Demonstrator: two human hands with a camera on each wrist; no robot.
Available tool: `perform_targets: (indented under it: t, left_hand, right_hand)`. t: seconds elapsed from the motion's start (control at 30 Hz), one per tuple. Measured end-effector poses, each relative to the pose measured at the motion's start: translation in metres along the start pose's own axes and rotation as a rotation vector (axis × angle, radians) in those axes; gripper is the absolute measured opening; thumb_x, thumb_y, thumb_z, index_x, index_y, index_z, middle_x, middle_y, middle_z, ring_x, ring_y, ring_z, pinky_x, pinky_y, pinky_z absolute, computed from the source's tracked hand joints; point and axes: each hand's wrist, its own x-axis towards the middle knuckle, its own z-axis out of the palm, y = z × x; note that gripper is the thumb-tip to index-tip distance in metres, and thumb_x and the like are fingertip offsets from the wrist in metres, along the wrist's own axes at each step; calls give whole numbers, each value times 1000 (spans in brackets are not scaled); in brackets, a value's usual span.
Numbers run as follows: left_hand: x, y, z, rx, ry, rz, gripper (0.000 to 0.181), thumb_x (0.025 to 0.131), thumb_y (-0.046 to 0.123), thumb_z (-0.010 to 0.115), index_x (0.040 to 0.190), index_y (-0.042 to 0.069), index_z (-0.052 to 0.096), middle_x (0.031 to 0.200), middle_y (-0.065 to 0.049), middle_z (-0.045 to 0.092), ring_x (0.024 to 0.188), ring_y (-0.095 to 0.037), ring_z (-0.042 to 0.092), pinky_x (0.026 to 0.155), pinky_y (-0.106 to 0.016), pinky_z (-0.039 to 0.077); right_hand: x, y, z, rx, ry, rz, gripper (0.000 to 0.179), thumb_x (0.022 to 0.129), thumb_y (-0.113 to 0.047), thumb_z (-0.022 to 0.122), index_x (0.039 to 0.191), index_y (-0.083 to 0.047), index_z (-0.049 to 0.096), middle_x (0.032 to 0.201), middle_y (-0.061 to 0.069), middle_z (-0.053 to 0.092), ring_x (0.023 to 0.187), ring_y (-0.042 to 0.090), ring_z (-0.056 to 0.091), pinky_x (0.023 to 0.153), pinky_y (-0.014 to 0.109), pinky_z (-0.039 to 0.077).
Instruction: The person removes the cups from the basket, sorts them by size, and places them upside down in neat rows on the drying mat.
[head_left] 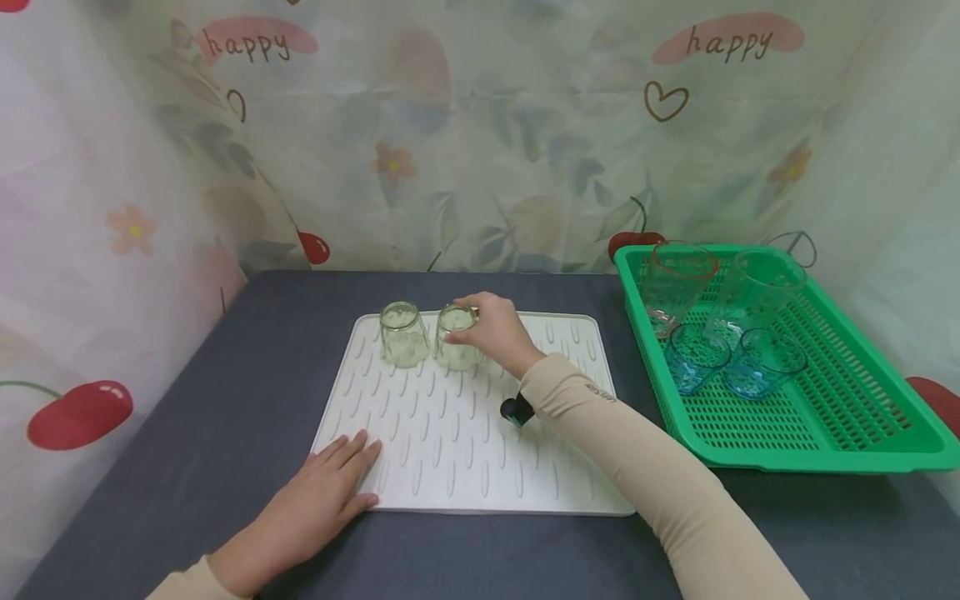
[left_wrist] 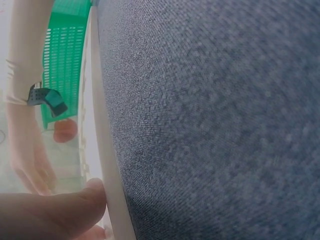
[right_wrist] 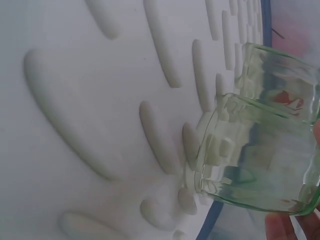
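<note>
"What is set on the mat?"
"Two glasses, side by side near its back."
"And the basket?"
"It is placed on the surface, right of the mat, with four more glasses held inside. Behind both, a cloth is hung."

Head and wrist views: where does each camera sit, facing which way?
Head: on the head, facing forward and down at the white mat; left hand, right hand show.
Left wrist: worn there, facing along the mat's edge; left fingers, right arm show.
Right wrist: worn there, facing the mat and two glasses; right fingers show.
Head and right wrist share these glasses.
</note>
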Motion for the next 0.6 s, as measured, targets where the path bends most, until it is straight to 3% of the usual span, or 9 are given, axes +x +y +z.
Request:
perform_targets:
  t: [0.6]
  left_hand:
    - [-1,-1,-1,6,11,12,61,89,34,67,140,5,50,146,-20,45,134,-43,41,100,-65,36]
  right_hand:
    - [0,1,2,26,-13,-32,56,78,-28,82,128,-16,59,126,5,55,113,24,54,90,37,50]
